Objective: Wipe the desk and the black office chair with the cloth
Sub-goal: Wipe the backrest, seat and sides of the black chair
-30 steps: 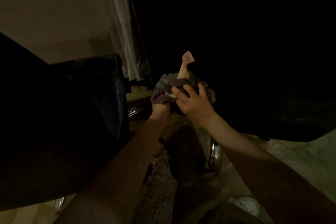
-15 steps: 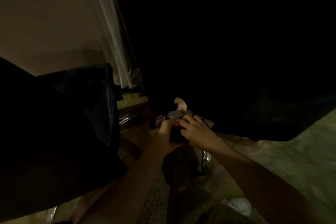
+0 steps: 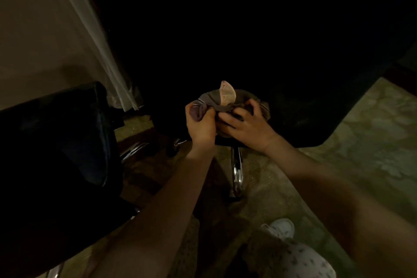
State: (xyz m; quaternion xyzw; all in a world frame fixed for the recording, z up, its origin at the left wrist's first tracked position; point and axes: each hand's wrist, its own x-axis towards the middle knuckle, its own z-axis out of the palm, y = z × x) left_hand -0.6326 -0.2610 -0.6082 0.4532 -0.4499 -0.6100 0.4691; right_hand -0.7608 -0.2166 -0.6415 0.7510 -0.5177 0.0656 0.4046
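The scene is very dark. A crumpled grey cloth (image 3: 228, 98) with a pale pink corner sticking up is bunched between both my hands at the middle of the view. My left hand (image 3: 200, 123) grips its left end in a fist. My right hand (image 3: 246, 125) has its fingers curled over the cloth's right side. The black office chair (image 3: 282, 70) fills the dark area behind and to the right of the hands; its chrome base leg (image 3: 237, 171) shows just below them. The desk cannot be made out.
A second black padded seat or chair part (image 3: 67, 142) sits at the left with a chrome leg (image 3: 133, 153) beneath it. A pale curtain (image 3: 94, 52) hangs at the upper left. Patterned floor (image 3: 372, 142) lies at the right. My patterned trouser leg and white shoe (image 3: 279, 228) are at the bottom.
Both hands, holding the cloth, dropped lower against the dark chair and then stayed bunched together. The cloth's pink corner folded down from a tall upright strip to a short flap.
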